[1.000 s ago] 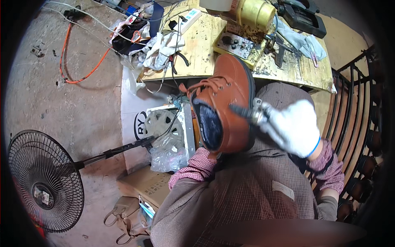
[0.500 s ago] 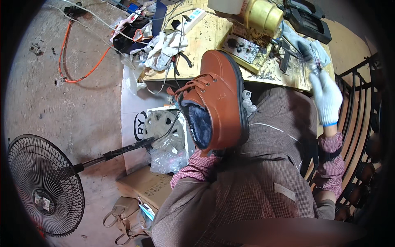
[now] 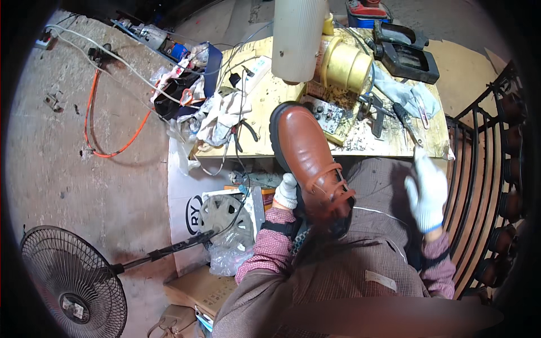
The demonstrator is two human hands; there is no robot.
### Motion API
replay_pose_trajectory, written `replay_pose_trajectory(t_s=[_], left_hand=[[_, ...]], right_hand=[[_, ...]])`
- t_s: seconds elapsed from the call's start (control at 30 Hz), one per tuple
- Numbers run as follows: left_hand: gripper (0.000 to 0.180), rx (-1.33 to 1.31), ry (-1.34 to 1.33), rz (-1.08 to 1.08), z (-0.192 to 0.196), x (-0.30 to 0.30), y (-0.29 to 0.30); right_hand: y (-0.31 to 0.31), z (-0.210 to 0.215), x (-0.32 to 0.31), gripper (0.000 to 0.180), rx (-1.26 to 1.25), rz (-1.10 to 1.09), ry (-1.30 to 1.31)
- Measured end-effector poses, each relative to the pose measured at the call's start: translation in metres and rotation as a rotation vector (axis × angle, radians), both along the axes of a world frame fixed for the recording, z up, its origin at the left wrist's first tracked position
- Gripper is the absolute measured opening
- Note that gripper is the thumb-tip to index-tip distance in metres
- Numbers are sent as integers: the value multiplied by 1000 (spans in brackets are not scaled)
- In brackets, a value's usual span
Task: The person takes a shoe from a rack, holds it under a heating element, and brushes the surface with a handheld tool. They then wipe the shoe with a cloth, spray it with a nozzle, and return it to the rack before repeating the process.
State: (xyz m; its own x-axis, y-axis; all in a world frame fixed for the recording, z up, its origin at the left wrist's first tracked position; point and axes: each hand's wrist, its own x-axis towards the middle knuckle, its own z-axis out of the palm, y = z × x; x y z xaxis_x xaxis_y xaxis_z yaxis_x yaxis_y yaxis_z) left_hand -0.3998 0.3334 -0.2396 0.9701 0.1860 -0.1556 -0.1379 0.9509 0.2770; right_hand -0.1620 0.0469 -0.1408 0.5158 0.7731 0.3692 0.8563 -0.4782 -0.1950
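A brown leather lace-up boot (image 3: 307,141) with a dark sole is upright over my lap, its toe toward the workbench. My left hand (image 3: 285,191), in a white knitted glove, holds it from the left side; some of its fingers are hidden behind the boot. My right hand (image 3: 429,194), also gloved in white, hovers right of the boot with thumb and fingers apart and nothing in it. Just beyond its fingertips, a tool with a black handle and metal end (image 3: 407,123) rests near the bench's front edge.
The yellow workbench (image 3: 265,143) carries a yellow cylindrical machine part (image 3: 346,65), a control box with knobs (image 3: 327,115), black trays (image 3: 408,62) and pliers (image 3: 248,132). A black rack (image 3: 476,163) stands to the right. To the left are a fan (image 3: 73,281) and cables.
My right hand has let go of the black-handled tool and drawn back from it. My left hand has turned the boot, swinging its laces from left to right. The view has shifted.
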Motion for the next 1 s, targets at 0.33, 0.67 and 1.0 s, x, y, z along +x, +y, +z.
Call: replay_pose_trajectory(t_s=[0.33, 0.67, 1.0], left_hand=[[102, 158, -28, -345, -1, 74, -46], [99, 732, -192, -359, 137, 132, -160], [90, 809, -103, -397, 129, 120, -172]], right_hand=[[-35, 56, -69, 46, -153, 569, 305], [-165, 186, -102, 33, 111, 10, -410], [-280, 281, 89, 56, -241, -1173, -321]])
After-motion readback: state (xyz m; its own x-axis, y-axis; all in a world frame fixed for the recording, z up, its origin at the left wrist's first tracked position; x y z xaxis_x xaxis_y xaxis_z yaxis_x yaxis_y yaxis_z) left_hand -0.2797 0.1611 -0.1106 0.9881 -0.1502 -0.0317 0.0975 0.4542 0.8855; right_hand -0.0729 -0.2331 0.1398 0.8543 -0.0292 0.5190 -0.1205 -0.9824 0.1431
